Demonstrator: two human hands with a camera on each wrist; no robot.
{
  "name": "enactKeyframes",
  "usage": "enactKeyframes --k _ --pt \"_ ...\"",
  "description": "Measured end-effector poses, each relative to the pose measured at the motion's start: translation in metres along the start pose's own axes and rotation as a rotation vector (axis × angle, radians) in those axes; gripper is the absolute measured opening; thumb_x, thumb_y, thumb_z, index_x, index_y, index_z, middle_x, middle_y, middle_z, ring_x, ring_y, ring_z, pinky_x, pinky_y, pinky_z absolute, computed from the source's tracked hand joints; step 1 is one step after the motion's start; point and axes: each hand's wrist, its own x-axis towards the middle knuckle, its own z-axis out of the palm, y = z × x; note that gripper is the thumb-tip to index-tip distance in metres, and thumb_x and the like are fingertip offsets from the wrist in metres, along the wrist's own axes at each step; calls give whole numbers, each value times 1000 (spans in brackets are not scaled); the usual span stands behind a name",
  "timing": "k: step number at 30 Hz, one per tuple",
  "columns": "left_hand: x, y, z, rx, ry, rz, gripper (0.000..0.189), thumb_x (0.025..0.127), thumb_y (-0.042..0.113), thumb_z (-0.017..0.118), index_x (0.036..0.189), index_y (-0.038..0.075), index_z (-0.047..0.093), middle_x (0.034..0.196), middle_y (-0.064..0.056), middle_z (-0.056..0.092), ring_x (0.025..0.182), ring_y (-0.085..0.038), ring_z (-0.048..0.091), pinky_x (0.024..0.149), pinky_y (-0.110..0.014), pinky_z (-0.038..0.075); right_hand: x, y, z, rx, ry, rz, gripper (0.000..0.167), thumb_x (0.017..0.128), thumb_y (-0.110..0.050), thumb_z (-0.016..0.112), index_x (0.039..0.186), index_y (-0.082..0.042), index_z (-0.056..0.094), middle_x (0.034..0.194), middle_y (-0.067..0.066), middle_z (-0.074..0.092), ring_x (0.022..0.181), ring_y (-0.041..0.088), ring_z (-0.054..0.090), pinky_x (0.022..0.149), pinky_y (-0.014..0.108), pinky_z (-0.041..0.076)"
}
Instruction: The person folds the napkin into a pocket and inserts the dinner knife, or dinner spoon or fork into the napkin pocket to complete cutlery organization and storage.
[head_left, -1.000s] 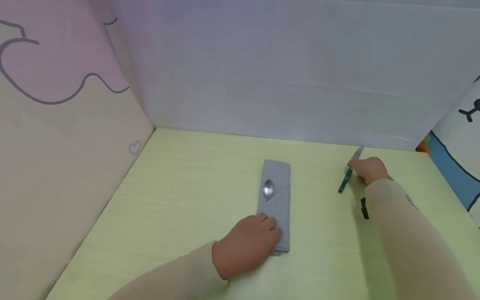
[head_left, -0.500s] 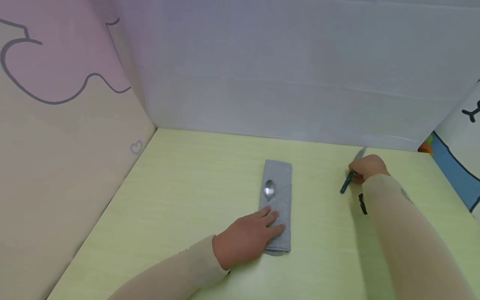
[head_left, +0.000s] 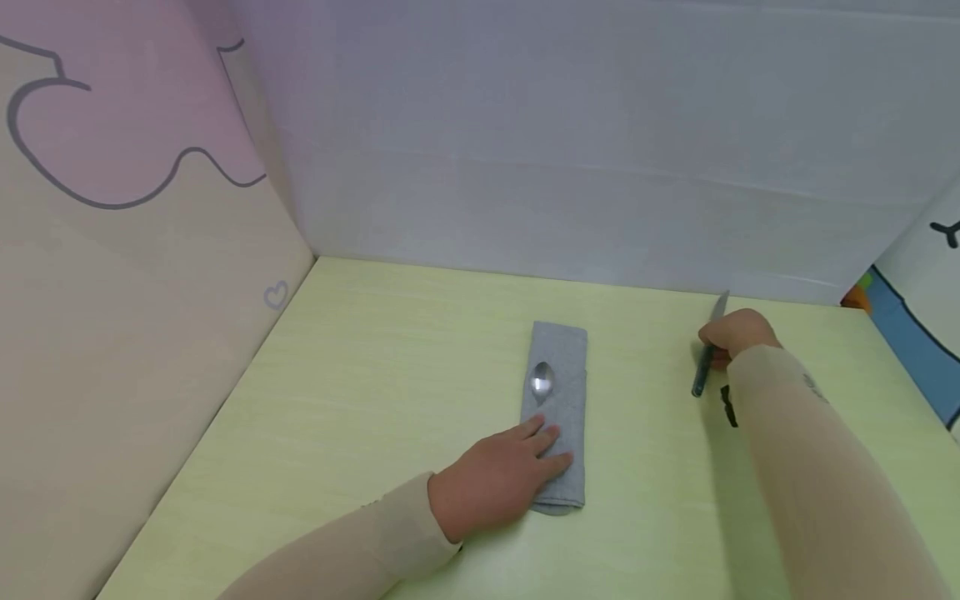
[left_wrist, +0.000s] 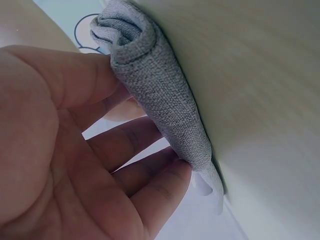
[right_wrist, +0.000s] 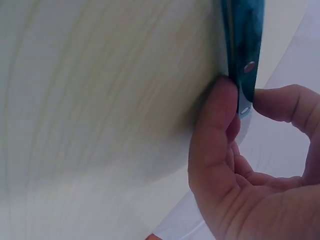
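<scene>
On the table lies a grey cloth napkin, folded into a long strip. The bowl of a metal spoon shows on top, its handle hidden by the cloth. My left hand rests on the near part of the napkin with its fingers spread. In the left wrist view, fingertips touch the rolled side of the cloth. Farther right, my right hand pinches a knife near where handle meets blade. Its blade points toward the back wall. The right wrist view shows the green riveted handle between thumb and finger.
A pale yellow-green table carries everything. Its back edge meets a whitish wall covering. A beige and pink panel stands along the left side. A small black piece shows beside the right sleeve.
My left fingers have moved from the napkin's near side to spread over its top. My right fingers have curled in under the knife, and its handle end has swung slightly right and nearer.
</scene>
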Motion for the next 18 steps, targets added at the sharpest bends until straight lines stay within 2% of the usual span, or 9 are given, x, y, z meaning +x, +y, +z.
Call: enactKeyframes --k 3,10,18 --pt "0 0 0 -6 3 2 41 103 11 57 141 24 65 144 -7 60 138 -27 52 113 -29 37 2 2 -3 8 -6 -3 32 94 -12 59 108 16 56 72 12 65 63 18 66 65 34 59" --pt "-1 0 -1 13 13 15 41 103 11 56 141 23 66 142 -7 61 137 -28 53 113 -29 38 12 9 -7 198 -50 50 18 94 -8 59 105 7 57 71 4 64 64 14 66 70 31 60" --pt "-2 -2 0 25 16 11 42 102 9 56 140 23 66 142 -8 61 137 -28 53 114 -30 37 16 8 -6 229 -56 56 12 93 -7 58 99 3 57 68 1 64 61 13 67 67 30 60"
